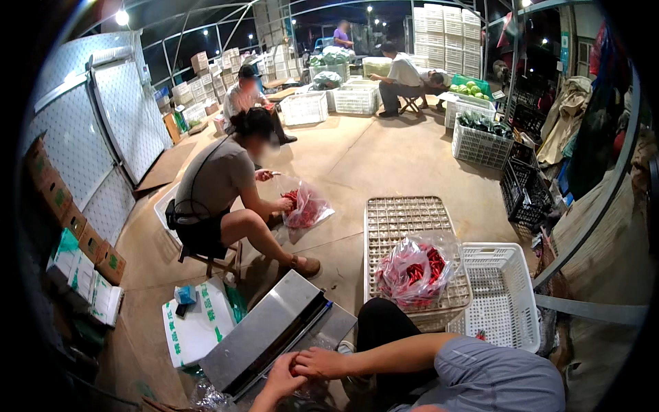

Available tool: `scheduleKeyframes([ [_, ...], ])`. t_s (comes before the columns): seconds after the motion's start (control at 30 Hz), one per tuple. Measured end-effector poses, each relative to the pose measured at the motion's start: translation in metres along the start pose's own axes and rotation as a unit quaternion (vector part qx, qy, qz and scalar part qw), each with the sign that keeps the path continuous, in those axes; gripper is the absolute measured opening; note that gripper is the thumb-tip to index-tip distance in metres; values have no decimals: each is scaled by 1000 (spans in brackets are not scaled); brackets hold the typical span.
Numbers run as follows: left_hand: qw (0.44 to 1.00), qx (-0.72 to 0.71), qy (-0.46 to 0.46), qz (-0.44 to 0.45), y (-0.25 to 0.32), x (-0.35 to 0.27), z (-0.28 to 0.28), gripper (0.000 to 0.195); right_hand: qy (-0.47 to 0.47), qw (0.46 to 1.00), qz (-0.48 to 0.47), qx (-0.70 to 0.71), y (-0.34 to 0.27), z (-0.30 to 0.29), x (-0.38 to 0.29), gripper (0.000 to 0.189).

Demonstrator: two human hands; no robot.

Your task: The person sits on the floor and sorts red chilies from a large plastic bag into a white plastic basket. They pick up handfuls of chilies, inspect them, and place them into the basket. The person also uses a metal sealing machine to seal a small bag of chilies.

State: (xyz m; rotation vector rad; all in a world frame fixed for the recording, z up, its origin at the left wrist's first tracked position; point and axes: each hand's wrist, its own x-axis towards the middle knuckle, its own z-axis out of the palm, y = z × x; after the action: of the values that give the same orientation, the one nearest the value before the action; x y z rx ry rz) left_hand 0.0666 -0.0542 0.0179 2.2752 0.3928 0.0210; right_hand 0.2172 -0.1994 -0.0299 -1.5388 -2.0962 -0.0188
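My left hand point(283, 377) and my right hand point(320, 363) meet over the near edge of a steel film-wrapping machine point(267, 329). Between their fingers shows a sliver of red, apparently red chili peppers point(294, 370), mostly hidden by the fingers. Crumpled clear film point(213, 395) lies at the machine's lower left end. To the right of my knee, an open clear plastic bag of red chilies point(419, 268) rests on an upturned plastic crate point(401, 216). Beside that stands a white plastic crate point(497, 288) with a few red chilies point(481, 335) in its near end.
A seated co-worker point(221, 170) at the left handles a bag of red chilies point(306, 206) on the floor. A white carton point(198, 324) sits left of the machine. Farther off are other people, stacked white crates point(448, 38) and a crate of dark green vegetables point(481, 141).
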Motion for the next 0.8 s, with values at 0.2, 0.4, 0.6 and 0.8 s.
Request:
scheduleKeyframes([
  [0.2, 995, -98, 11, -5, -19, 16, -5, 60, -69, 992, 72, 79, 37, 18, 12, 31],
  [0.4, 952, 253, 151, 79, 43, -57, 5, 87, -141, 980, 75, 120, 21, 10, 43, 48],
  [0.6, 906, 337, 251, 54, 4, -37, 54, 87, -150, 978, 91, 114, 27, -9, 52, 54],
  [0.8, 920, 320, 224, 36, -12, -25, 53, 55, -124, 982, 107, 99, 23, -26, 38, 58],
])
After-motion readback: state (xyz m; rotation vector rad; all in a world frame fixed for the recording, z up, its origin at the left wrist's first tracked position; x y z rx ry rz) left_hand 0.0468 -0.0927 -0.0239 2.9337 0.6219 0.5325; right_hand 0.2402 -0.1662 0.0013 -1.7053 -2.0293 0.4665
